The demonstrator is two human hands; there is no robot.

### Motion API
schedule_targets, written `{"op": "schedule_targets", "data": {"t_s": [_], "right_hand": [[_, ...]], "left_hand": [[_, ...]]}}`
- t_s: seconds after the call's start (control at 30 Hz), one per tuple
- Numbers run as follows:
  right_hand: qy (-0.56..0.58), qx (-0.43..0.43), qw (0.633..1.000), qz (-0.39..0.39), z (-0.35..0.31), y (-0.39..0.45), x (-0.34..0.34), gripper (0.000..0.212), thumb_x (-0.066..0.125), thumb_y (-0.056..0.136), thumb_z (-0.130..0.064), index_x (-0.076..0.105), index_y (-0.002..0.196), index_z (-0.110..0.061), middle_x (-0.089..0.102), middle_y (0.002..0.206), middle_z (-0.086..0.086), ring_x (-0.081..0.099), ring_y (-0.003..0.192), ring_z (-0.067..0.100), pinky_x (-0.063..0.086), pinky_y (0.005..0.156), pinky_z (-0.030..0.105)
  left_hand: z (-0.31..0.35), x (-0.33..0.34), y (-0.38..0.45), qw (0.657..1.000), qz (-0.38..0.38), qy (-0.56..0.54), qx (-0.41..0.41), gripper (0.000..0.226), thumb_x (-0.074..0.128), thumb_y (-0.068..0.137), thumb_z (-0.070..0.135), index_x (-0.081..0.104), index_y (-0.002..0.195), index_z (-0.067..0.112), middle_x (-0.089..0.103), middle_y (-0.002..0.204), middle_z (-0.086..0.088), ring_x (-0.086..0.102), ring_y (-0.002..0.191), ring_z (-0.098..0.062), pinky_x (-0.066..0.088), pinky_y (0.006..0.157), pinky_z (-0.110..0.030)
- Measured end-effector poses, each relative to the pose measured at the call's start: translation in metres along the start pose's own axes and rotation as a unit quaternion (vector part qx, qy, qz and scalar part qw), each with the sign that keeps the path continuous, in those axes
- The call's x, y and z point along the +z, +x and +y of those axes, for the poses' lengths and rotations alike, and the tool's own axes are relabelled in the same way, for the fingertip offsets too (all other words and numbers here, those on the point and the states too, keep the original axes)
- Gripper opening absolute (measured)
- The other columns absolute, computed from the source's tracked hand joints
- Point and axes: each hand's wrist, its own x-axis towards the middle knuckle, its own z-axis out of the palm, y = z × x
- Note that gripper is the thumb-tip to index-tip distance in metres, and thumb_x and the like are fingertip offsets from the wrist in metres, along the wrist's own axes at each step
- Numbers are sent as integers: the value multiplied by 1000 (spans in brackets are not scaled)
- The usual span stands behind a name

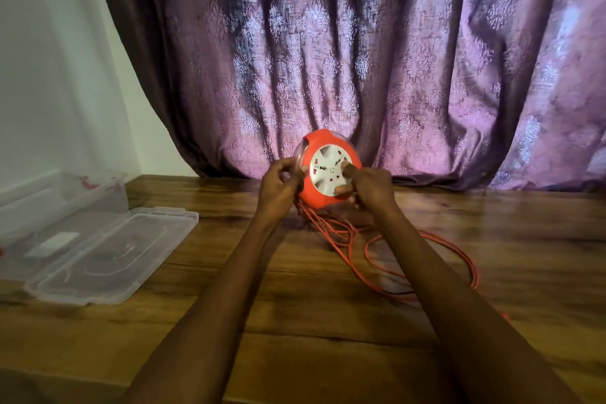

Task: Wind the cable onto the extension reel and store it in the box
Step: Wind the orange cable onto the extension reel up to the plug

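left hand [278, 185] grip + right hand [370, 187] grip: grasping reel [323, 170] | cable [410, 259] loose below grips | box [65, 203] left, contents unclear

Surface: a wooden floor [295, 338] of brown planks with dark grain and a slight sheen, running from the wall and curtain at the back to the near edge of the view.
Left side: a clear plastic box [62, 197] stands open on the floor against the white wall.
Lid: a clear plastic lid [111, 256] lies flat on the floor just beside the box, on its near right side, apparently touching it.
Right of centre: loose loops of orange cable [426, 256] lie sprawled on the floor, well apart from the lid.
Back edge: the hem of a purple patterned curtain [426, 177] reaches the floor.
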Motion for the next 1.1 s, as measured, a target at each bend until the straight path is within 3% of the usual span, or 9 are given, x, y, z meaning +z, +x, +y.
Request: {"op": "schedule_targets", "data": {"t_s": [0.07,0.2,0.33,0.5,0.63,0.73,0.83,0.93,1.1], "right_hand": [[-242,-190,949,64,11,10,-10,23,61,85,-44,70,94,-25,76,88,-3,66,71,17,54,68,36],[-436,-520,734,-19,22,14,-18,37,58,86,-21,65,118,-36,59,122,2,57,108,28,48,82,41],[-522,-545,653,-67,20,12,-16,47,69,82,-45,57,128,-48,48,146,5,46,129,29,37,94,41],[-536,-589,604,-17,25,12,-8,38,54,88,-38,61,123,-51,60,132,8,49,126,33,33,96,44],[-556,-478,676,74,18,10,-5,55,68,77,-48,55,131,-47,69,105,4,55,107,31,36,89,45],[-490,-295,811,125,7,1,6,63,62,72,-65,51,132,-45,74,101,4,61,105,32,39,91,43],[-143,-56,985,77,-8,-4,18,60,73,72,-54,63,123,-24,73,105,11,70,91,28,55,87,43],[168,128,977,36,-10,-8,20,38,69,86,-38,65,96,-1,71,74,17,61,40,14,44,37,20],[101,94,989,-47,-1,-7,10,36,64,92,-47,63,91,-11,76,77,13,52,43,14,37,42,21]], "left_hand": [[-4,-7,5,999,4,-33,-24,18,69,92,24,67,98,7,60,71,2,50,62,-7,43,57,-23],[0,-17,9,997,-23,-54,-54,10,70,89,27,71,82,20,60,71,3,46,65,-11,40,62,-29],[7,-21,8,991,-69,-83,-74,14,64,94,16,68,83,8,73,102,3,53,64,-4,47,63,-20],[4,-22,8,995,-77,-17,-65,17,66,93,19,66,76,17,53,52,14,40,49,1,35,46,-15],[4,-14,6,994,-87,-42,-52,4,70,91,16,66,90,17,57,62,7,47,54,-5,40,50,-20],[6,-2,0,993,-78,-63,-59,22,71,89,9,59,108,10,61,78,2,58,58,-5,52,57,-25],[8,6,-8,995,-93,-20,-22,30,71,87,4,54,111,9,60,85,2,59,68,0,53,63,-18],[0,8,-9,994,-111,25,1,32,72,87,5,54,112,9,60,94,2,57,81,-2,52,66,-14],[-6,5,-5,999,-19,31,-8,27,72,86,6,59,108,14,63,89,5,56,70,7,47,63,-11]]}}
